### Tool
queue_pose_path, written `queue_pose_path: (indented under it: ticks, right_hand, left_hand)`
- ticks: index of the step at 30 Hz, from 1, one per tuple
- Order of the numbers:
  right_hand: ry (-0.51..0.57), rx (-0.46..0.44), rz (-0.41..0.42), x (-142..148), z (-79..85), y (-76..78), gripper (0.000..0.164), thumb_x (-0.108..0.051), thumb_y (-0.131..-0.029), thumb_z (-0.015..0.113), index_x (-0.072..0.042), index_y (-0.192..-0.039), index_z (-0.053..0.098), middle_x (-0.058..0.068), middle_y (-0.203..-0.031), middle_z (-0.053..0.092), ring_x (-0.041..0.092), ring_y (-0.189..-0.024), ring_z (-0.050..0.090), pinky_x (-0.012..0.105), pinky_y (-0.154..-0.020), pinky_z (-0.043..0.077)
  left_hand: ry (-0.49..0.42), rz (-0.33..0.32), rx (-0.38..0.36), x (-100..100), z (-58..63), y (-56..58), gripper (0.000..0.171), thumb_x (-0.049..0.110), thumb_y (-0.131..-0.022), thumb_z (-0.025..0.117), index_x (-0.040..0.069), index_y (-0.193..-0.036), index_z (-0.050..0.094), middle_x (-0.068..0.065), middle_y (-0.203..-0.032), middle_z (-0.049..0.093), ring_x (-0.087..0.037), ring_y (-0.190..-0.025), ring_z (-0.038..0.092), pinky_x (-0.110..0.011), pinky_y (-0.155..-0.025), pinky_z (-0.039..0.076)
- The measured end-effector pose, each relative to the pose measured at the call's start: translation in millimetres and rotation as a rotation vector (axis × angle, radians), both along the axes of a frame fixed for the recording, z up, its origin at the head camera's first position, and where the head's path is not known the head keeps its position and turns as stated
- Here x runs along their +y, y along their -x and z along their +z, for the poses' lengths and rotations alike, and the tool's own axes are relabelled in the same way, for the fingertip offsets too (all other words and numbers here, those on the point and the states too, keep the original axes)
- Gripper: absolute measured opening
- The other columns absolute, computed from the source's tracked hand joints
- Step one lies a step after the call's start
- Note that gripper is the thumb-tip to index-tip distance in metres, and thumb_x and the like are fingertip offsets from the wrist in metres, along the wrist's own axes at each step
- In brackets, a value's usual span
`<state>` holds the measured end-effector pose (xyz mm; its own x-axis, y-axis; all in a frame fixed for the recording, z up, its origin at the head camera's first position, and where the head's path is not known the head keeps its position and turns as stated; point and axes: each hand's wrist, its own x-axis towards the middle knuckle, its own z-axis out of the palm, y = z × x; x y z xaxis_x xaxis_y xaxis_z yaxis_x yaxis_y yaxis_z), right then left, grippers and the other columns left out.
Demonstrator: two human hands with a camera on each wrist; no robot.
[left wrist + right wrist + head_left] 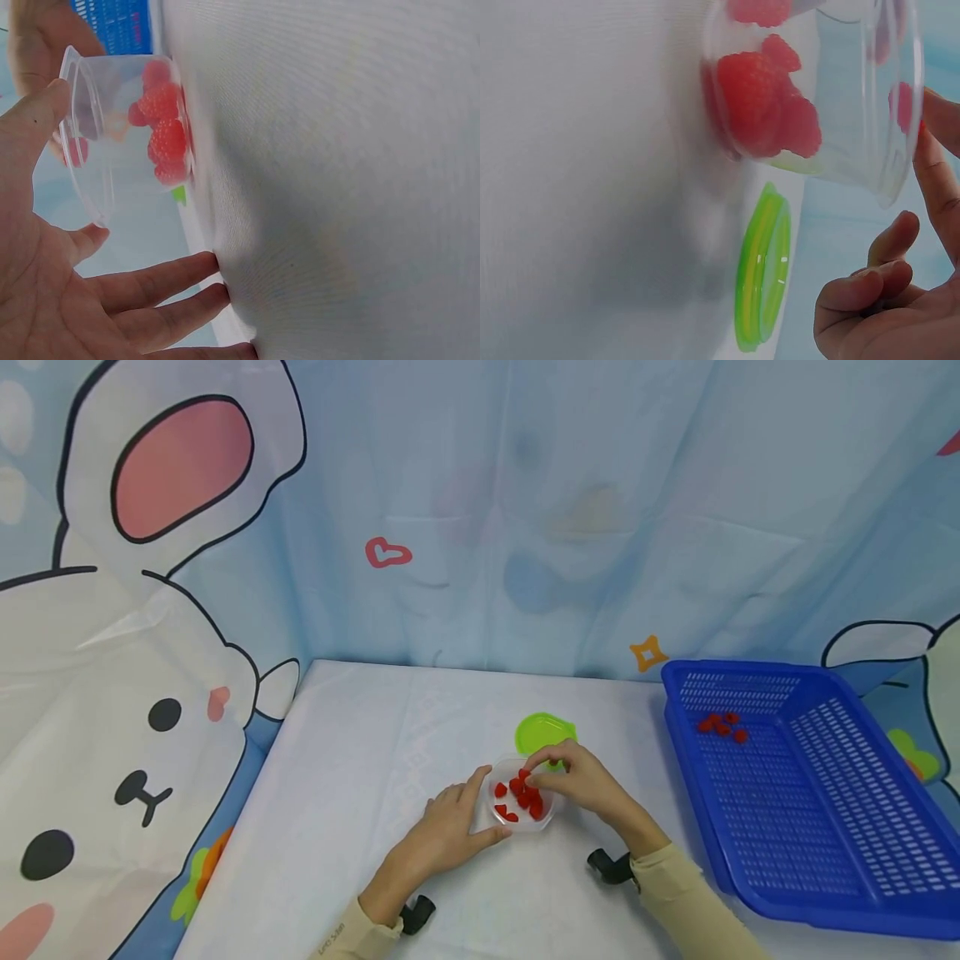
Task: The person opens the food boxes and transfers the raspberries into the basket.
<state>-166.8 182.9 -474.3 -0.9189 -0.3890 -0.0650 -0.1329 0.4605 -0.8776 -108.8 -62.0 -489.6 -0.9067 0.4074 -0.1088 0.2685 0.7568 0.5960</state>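
A clear plastic container (497, 822) stands on the white-covered table with several red raspberries (166, 142) at its bottom. My left hand (444, 831) holds its rim between thumb and index finger, while the other fingertips reach down to the cloth. Over the container's far right rim, my right hand (577, 783) pinches a single raspberry (904, 105) between thumb and index finger. The held berry shows just inside the rim in the right wrist view. Behind the container lies a bright green lid (542, 729), partly covered by the right hand in the head view.
A large blue plastic basket (795, 906) stands to the right, with several more raspberries (722, 725) in its far left corner. The white tablecloth (315, 793) spreads around the container. A printed curtain (465, 468) hangs behind the table.
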Motion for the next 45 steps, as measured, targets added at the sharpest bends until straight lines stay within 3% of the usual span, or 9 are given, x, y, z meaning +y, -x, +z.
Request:
queue_pose_path:
  ticks: [10, 21, 29, 34, 36, 38, 40, 42, 45]
  right_hand:
    - [0.078, -0.024, -0.045, 14, 13.3, -1.3, 0.017, -0.019, -0.088, 0.079, -0.011, -0.101, 0.075, 0.006, -0.074, 0.043, 0.022, -0.070, 0.043, 0.027, -0.060, 0.037]
    - [0.012, 0.123, -0.117, 49, 77.8, -10.1, 0.018, -0.022, -0.090, 0.078, -0.011, -0.104, 0.074, 0.007, -0.072, 0.040, 0.022, -0.061, 0.039, 0.031, -0.051, 0.031]
    - [-0.138, 0.183, -0.220, 109, 108.9, 5.3, 0.027, -0.030, -0.094, 0.073, -0.010, -0.113, 0.072, 0.008, -0.071, 0.041, 0.024, -0.059, 0.039, 0.034, -0.052, 0.035]
    - [-0.221, 0.118, -0.364, 168, 99.4, 30.4, 0.046, -0.046, -0.092, 0.071, -0.010, -0.120, 0.067, 0.007, -0.071, 0.044, 0.026, -0.059, 0.042, 0.037, -0.053, 0.037]
    - [-0.253, 0.086, -0.425, 192, 87.0, 42.0, 0.057, -0.053, -0.090, 0.069, -0.008, -0.125, 0.064, 0.010, -0.081, 0.051, 0.031, -0.071, 0.048, 0.042, -0.061, 0.041]
    - [-0.265, 0.042, -0.483, 215, 71.9, 52.3, 0.067, -0.058, -0.090, 0.067, -0.005, -0.130, 0.060, 0.019, -0.105, 0.057, 0.039, -0.095, 0.052, 0.050, -0.077, 0.045]
    - [-0.255, -0.025, -0.548, 233, 56.5, 60.6, 0.073, -0.060, -0.091, 0.064, -0.002, -0.133, 0.057, 0.029, -0.135, 0.047, 0.049, -0.122, 0.042, 0.064, -0.094, 0.038]
    - [-0.231, -0.093, -0.609, 247, 42.4, 65.9, 0.074, -0.058, -0.093, 0.061, 0.003, -0.136, 0.054, 0.032, -0.155, 0.026, 0.055, -0.139, 0.022, 0.073, -0.103, 0.022]
    - [-0.208, -0.184, -0.695, 263, 23.7, 70.3, 0.069, -0.049, -0.097, 0.060, 0.007, -0.137, 0.051, 0.033, -0.158, 0.019, 0.055, -0.143, 0.014, 0.071, -0.107, 0.018]
  left_hand:
    - [-0.001, 0.003, 0.009, 0, -0.1, -0.7, 0.093, 0.061, -0.088, 0.067, 0.015, -0.157, 0.026, -0.017, -0.139, 0.053, -0.032, -0.128, 0.050, -0.067, -0.100, 0.037]
    - [-0.012, 0.006, 0.002, -1, -0.8, -0.5, 0.093, 0.060, -0.088, 0.067, 0.015, -0.157, 0.025, -0.017, -0.139, 0.052, -0.033, -0.128, 0.049, -0.067, -0.102, 0.035]
    - [-0.019, 0.008, 0.003, -3, -3.8, 0.1, 0.093, 0.060, -0.089, 0.067, 0.015, -0.158, 0.025, -0.017, -0.140, 0.052, -0.033, -0.129, 0.048, -0.068, -0.101, 0.035]
    - [-0.025, 0.006, 0.001, -2, -2.9, 0.2, 0.092, 0.061, -0.089, 0.067, 0.016, -0.158, 0.025, -0.017, -0.140, 0.052, -0.032, -0.130, 0.048, -0.068, -0.102, 0.034]
    - [-0.027, 0.005, -0.002, -1, -1.6, 0.1, 0.092, 0.060, -0.089, 0.067, 0.016, -0.158, 0.025, -0.017, -0.140, 0.051, -0.032, -0.129, 0.048, -0.068, -0.102, 0.034]
    - [-0.028, 0.005, -0.004, -1, -0.9, -0.1, 0.092, 0.060, -0.089, 0.067, 0.015, -0.158, 0.025, -0.017, -0.140, 0.051, -0.033, -0.129, 0.048, -0.067, -0.102, 0.034]
    - [-0.029, 0.005, -0.004, 0, -0.9, -0.3, 0.092, 0.060, -0.089, 0.067, 0.015, -0.158, 0.025, -0.017, -0.140, 0.051, -0.033, -0.129, 0.048, -0.067, -0.103, 0.034]
    - [-0.030, 0.004, -0.004, 0, -0.8, -0.5, 0.092, 0.060, -0.089, 0.067, 0.015, -0.158, 0.025, -0.017, -0.140, 0.052, -0.033, -0.129, 0.048, -0.066, -0.103, 0.035]
    - [-0.029, 0.003, -0.005, -1, -1.0, -1.3, 0.092, 0.060, -0.088, 0.068, 0.015, -0.157, 0.025, -0.017, -0.140, 0.052, -0.034, -0.129, 0.048, -0.067, -0.102, 0.035]
